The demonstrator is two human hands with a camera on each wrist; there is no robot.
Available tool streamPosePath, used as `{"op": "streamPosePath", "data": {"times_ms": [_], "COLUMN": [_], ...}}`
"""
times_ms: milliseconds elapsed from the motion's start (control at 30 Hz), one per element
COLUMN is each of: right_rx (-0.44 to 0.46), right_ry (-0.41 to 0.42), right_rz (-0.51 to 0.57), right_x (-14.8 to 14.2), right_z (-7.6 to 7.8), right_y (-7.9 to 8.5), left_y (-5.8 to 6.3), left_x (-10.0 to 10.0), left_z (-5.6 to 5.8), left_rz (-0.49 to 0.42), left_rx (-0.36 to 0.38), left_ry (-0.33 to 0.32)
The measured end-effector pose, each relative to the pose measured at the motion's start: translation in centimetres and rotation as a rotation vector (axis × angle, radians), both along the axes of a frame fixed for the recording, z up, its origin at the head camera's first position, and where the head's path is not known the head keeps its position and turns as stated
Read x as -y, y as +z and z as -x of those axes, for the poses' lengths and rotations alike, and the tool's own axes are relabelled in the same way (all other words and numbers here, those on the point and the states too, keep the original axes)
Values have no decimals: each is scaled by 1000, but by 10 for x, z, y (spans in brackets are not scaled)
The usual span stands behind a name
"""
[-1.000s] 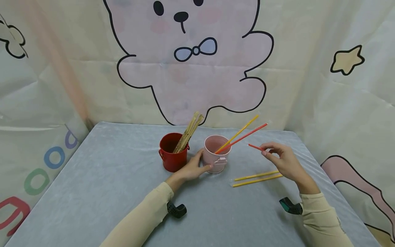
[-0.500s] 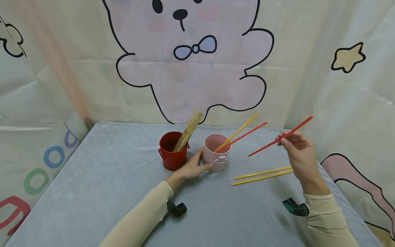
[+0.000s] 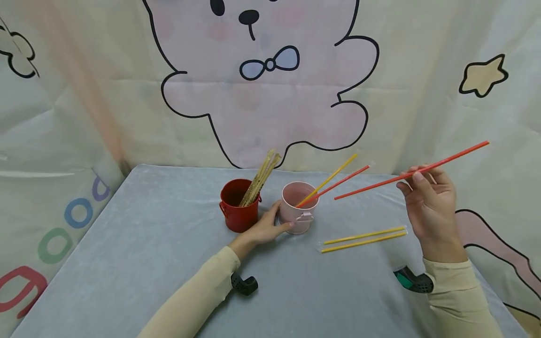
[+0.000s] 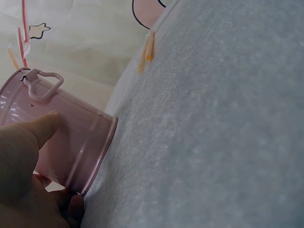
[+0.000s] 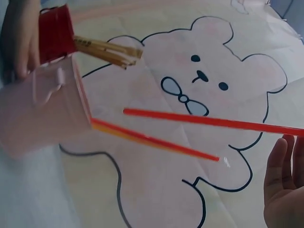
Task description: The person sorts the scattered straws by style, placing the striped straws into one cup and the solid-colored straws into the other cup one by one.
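Note:
My left hand [image 3: 265, 229] holds the side of a small pink metal bucket [image 3: 291, 217], thumb across its front. In the left wrist view the thumb lies on the wall of the pink bucket [image 4: 88, 128] under its handle. One yellow straw [image 3: 338, 172] and one red straw [image 3: 344, 180] lean out of this bucket to the right. My right hand [image 3: 435, 211] pinches another red straw [image 3: 367, 187] near its middle. It is raised, with the straw's lower end pointing at the bucket; the same red straw [image 5: 199, 120] crosses the right wrist view.
Touching distance from my left hand stands a red bucket [image 3: 238, 217] with paper-wrapped sticks [image 3: 262, 178] in it. Two yellow straws [image 3: 363, 242] in clear wrap lie on the blue-grey cloth [image 3: 317, 291] at right. A printed curtain [image 3: 401, 94] hangs behind the table.
The right hand has lifted the red straw up and to the right, so its whole length shows. My left hand stays on the pink bucket.

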State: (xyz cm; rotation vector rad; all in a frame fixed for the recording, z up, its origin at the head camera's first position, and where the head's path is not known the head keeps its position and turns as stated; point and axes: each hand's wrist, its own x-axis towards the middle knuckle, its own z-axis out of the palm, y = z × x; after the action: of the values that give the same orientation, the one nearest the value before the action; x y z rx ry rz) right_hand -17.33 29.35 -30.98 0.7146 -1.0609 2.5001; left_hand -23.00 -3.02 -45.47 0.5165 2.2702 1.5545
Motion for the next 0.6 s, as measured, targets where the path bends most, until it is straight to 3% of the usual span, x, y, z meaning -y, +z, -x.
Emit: {"op": "streamPosePath", "data": {"times_ms": [100, 200, 600], "right_rx": [-20, -1, 212], "right_ry": [79, 93, -130], "right_rz": [32, 55, -90], "right_x": [9, 19, 47], "right_z": [6, 9, 23], "right_y": [4, 4, -11], "left_y": [-1, -2, 0], "left_x": [1, 1, 0], "left_z": [1, 1, 2], "left_rz": [0, 0, -23], "left_rx": [-12, -7, -10], "left_ry": [2, -2, -9]}}
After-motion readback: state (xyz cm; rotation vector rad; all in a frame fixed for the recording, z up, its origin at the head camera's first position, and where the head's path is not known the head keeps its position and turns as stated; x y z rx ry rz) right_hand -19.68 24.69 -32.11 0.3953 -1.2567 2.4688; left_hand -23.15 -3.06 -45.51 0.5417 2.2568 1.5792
